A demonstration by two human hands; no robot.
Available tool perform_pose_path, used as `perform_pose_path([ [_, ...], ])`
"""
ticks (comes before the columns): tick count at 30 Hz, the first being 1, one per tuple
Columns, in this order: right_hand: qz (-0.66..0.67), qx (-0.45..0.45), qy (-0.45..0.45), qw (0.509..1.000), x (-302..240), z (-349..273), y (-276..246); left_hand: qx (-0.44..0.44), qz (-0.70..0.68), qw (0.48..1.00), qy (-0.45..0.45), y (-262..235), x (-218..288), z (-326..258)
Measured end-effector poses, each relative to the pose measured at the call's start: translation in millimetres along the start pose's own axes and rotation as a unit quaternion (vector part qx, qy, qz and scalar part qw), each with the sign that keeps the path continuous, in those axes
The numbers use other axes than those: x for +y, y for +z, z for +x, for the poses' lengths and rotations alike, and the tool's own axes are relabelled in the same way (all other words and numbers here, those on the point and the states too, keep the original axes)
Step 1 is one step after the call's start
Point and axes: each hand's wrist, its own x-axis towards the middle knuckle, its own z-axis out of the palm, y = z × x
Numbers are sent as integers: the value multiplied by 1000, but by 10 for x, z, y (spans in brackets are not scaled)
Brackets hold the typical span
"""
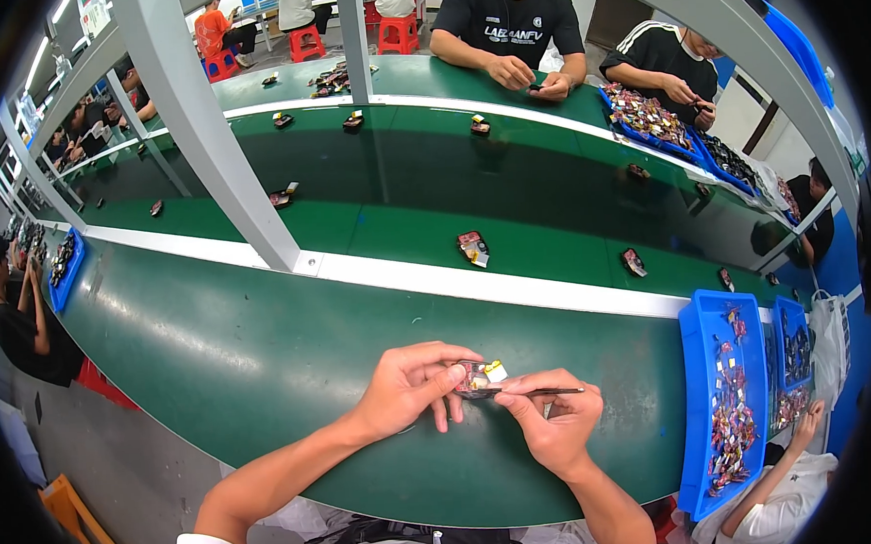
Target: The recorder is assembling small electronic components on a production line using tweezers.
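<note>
Above the green bench, my left hand (407, 390) closes on a small electronic unit (477, 375) with a black shell and a reddish circuit board. A white and yellow piece (495, 370) sticks up from the unit's right side. Between the thumb and fingers of my right hand (557, 422) is a slim dark stick-like tool (557, 391), possibly tweezers. Its tip end reaches the unit's lower edge; the exact contact is too small to make out.
A blue tray (694, 407) of small reddish parts stands right of my hands. Ahead, past a white rail (514, 291), similar units such as this one (472, 249) lie spaced along a green conveyor belt (395, 235). A grey post (206, 126) rises front left. Co-workers sit around.
</note>
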Motion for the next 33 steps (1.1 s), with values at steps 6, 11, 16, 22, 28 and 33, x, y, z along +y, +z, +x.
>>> perform_pose_path([
  [6, -11, -4, -7, 1000, -3, -10, -1, 7, -3, 1000, 17, 24, 8, -10],
  [11, -22, -5, -31, 999, -8, -10, 9, 18, -1, 999, 28, 40, 6, -15],
  [16, -24, -10, -11, 1000, 5, -8, -20, 24, 12, 999, 35, 57, 27, -25],
  [22, 3, -14, 34, 999, -20, -19, -32, 25, 11, 999, 24, 63, 32, -33],
  [28, -19, -38, -100, 994, -44, 25, 7, 28, 8, 1000, -11, 44, 32, -33],
  [33, -43, -30, -82, 995, -75, 7, 19, 32, 14, 999, -10, 32, 0, -26],
])
